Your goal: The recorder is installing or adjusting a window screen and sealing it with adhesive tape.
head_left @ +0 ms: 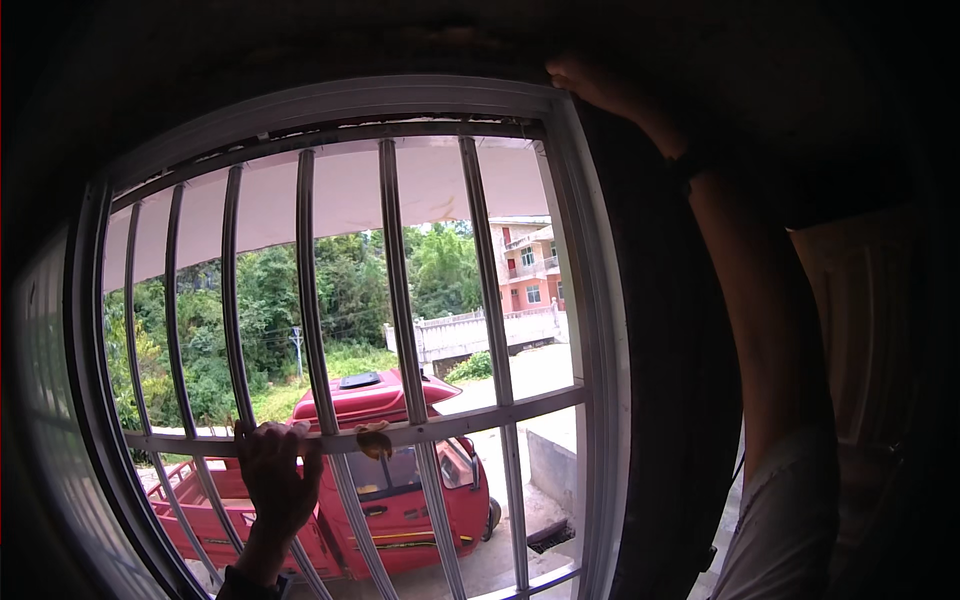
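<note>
My left hand [278, 478] has its fingers hooked over the horizontal crossbar [545, 402] of a metal window grille. Upright bars [397, 270] run above and below that crossbar. High on the right, my right hand [592, 86] reaches to the top right corner of the grey window frame [592, 270]. Its fingers are bunched against the corner; shadow hides anything they may hold. A small yellow-brown object [374, 440] sits on the crossbar, right of my left hand; its kind is unclear.
A glass pane [42, 400] is at the left of the frame. Dark wall surrounds the window, and a brownish panelled door [865, 330] shows at the right. Outside, beyond the bars, stand a red cargo vehicle [415, 510], a low concrete wall [552, 470], trees and a building.
</note>
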A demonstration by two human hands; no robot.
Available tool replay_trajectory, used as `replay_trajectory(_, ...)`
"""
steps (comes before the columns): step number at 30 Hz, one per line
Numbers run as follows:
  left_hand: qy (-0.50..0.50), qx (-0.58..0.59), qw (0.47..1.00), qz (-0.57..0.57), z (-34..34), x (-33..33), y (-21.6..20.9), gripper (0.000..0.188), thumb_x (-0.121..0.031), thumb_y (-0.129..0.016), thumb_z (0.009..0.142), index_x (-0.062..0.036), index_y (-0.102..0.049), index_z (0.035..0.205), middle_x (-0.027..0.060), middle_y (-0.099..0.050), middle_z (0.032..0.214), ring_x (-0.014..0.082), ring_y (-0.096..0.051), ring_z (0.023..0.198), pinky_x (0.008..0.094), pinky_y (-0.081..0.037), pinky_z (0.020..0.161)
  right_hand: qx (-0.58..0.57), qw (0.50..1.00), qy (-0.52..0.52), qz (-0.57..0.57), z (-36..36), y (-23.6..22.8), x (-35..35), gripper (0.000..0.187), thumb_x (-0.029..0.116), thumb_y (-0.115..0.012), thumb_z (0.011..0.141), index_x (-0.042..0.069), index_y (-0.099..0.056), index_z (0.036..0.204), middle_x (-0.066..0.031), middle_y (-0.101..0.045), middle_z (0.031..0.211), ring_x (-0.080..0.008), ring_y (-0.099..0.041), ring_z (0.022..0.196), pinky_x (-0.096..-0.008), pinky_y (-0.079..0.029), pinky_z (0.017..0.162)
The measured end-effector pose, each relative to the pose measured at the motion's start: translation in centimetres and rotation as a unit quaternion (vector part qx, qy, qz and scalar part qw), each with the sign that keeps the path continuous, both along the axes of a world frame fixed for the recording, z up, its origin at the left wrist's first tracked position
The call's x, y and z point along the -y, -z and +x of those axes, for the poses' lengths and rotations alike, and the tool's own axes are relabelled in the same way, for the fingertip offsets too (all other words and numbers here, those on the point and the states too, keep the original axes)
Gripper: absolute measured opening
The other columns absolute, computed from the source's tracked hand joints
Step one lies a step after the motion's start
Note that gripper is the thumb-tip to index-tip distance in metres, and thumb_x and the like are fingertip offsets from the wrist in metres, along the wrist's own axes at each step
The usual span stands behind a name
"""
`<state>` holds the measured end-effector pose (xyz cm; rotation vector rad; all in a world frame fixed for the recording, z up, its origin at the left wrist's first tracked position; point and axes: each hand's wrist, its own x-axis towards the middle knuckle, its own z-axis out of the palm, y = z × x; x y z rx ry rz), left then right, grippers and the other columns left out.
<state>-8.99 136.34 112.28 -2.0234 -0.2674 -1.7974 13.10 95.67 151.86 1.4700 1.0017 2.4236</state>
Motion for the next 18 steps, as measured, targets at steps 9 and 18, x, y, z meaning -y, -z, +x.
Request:
replay_trajectory(9,-0.008,0.002,1.0,-0.001,-0.02,-0.13,0.06,0.024,-0.022,-0.068,0.088,-0.0075,-0.067,0.107,0.0118,-0.06,0.096,0.0321,-0.06,0.106,0.0591,-0.028,0.118,-0.002,1.0,0.009,-0.009,-0.09,-0.22,-0.35,0.021,0.019,-0.065,0.098,0.005,-0.06,0.082,-0.0132,-0.058,0.072,-0.0238,-0.056,0.069,-0.0415,-0.046,0.065)
replay_trajectory(18,-0.004,-0.003,1.0,0.002,0.0,0.08,-0.1,0.024,-0.02,-0.069,0.088,-0.0079,-0.065,0.108,0.0117,-0.058,0.094,0.0331,-0.059,0.101,0.058,-0.031,0.115,-0.005,1.0,0.02,-0.013,-0.08,-0.43,-0.34,0.021,0.018,-0.065,0.098,0.005,-0.061,0.083,-0.0134,-0.059,0.073,-0.0239,-0.056,0.069,-0.0414,-0.046,0.064)
